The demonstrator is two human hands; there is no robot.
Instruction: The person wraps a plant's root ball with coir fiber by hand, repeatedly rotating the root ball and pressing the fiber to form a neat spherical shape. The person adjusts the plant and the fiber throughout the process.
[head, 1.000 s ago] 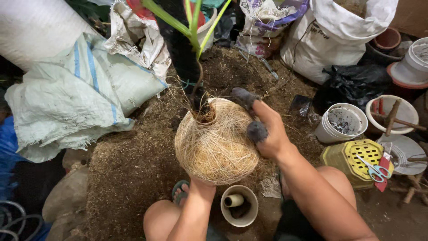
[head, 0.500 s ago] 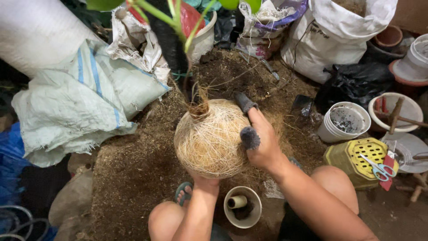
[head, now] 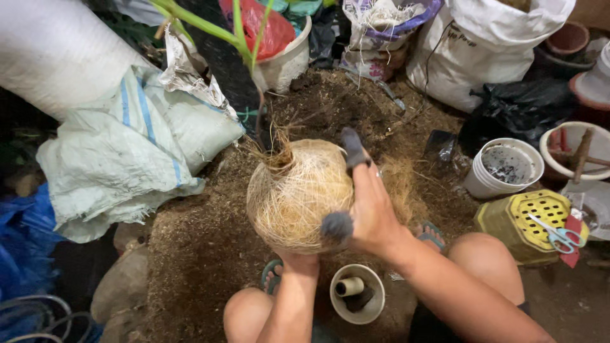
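1. A round ball of pale, straw-coloured fibre [head: 295,190] is seen at the centre of the view, held above a heap of dark soil [head: 197,235]. Loose strands stick out around its top.
2. A dark plant stem [head: 222,60] with green shoots rises from the neck of the ball, tilted toward the upper left.
3. The ball is supported from beneath by the left hand [head: 298,259]; its fingers are hidden under the fibre, so their closure cannot be told.
4. The right hand [head: 372,209] is laid flat against the ball's right side, fingers spread apart and pressed on the fibre, not clamped. Dark caps are worn on the thumb and one fingertip [head: 337,225].
5. A white cup [head: 357,293] holding a spool stands between the knees, just below the ball.
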